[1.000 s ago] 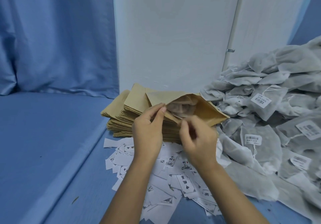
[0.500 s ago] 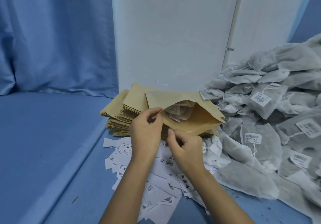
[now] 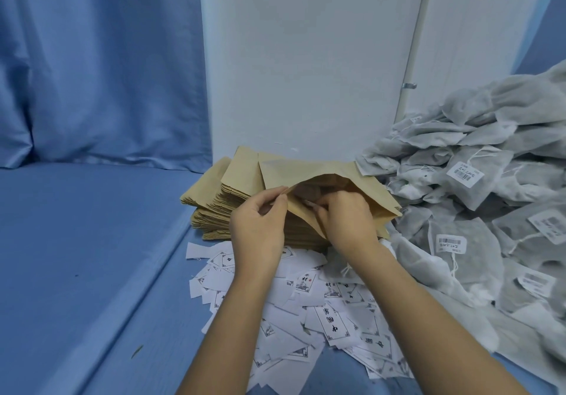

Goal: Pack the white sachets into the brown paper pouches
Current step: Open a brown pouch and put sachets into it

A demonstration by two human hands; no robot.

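Pouch (image 3: 306, 168) of brown paper gapes between the person's two hands, its mouth turned towards them. It rests on the stack (image 3: 214, 207) of flat pouches that lies just beyond the knuckles. The left hand (image 3: 260, 232) pinches the near lip at the mouth's left corner, thumb and forefinger closed on the paper, holding it open. The right hand (image 3: 349, 223) reaches into the mouth from the right with its fingers curled. The paper hides their tips, so I cannot tell whether they grip anything or only press. A dim, darker shape shows inside the pouch just ahead of those fingers. I take it for a sachet going in, though too much is hidden to be sure.

Out past the right hand the sachets (image 3: 477, 198) rise in a big loose heap of pale mesh bags with strings and barcode stickers, the nearest ones crowding the pouch's right corner. Under both wrists and forearms lies a scatter of printed slips (image 3: 306, 318). Left of the left hand a blue cloth (image 3: 92, 256) covers the surface, with a blue curtain (image 3: 92, 57) behind it and a white panel (image 3: 306, 57) straight beyond the stack.

As for progress, I'd call it early. No filled pouches show anywhere, the stack is thick and the heap is large. This one pouch looks mid-fill, and nearly all of the packing is left.
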